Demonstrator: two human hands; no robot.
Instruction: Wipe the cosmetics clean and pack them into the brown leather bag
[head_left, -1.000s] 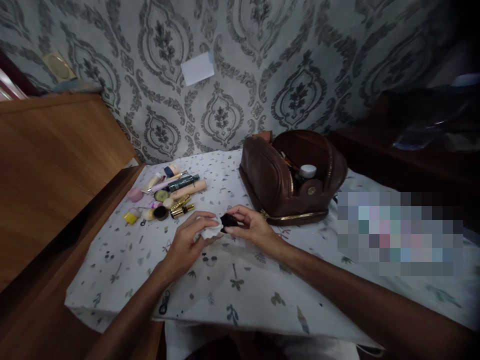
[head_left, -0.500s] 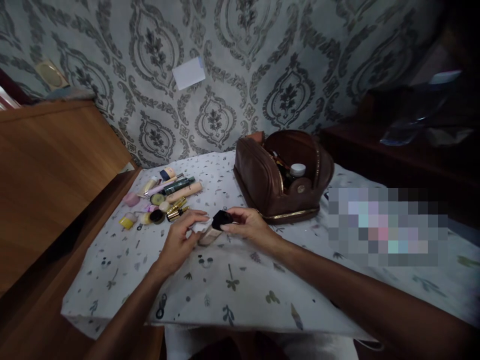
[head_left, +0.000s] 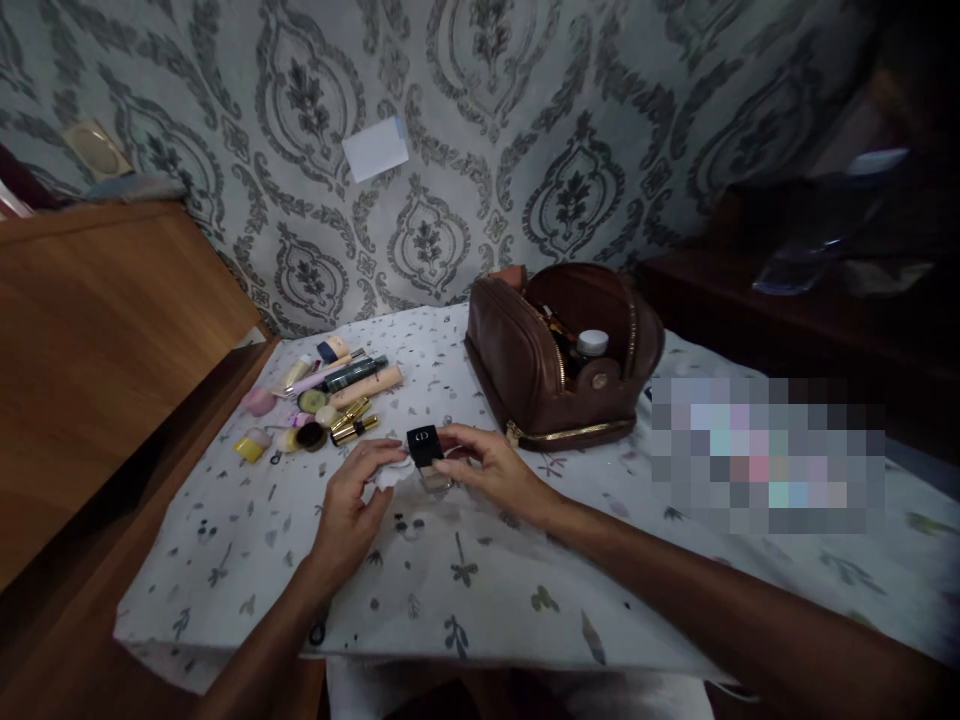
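Between finger and thumb of my right hand [head_left: 484, 468] is a small foundation bottle [head_left: 435, 478] with a square black cap [head_left: 424, 443]. It stands nearly upright, low over the cloth, its clear beige body partly hidden by my fingers. My left hand [head_left: 358, 497], just to the left, pinches a crumpled white wipe [head_left: 391, 472] close beside the bottle. Beyond my left hand lie gold lipstick tubes [head_left: 354, 428] and a round black-lidded jar [head_left: 310, 436].
A brown leather cosmetic bag [head_left: 517, 365] stands unzipped behind my right hand, a white-capped bottle [head_left: 592, 345] inside. Several cosmetics, including a peach tube [head_left: 367, 388], lie at left. A wooden cabinet [head_left: 112, 370] borders the left side. A blurred-out patch covers the right of the table.
My right hand has turned the bottle from tilted to nearly upright, its cap top now showing. The bottle has come away from the left hand, which still holds the wipe.
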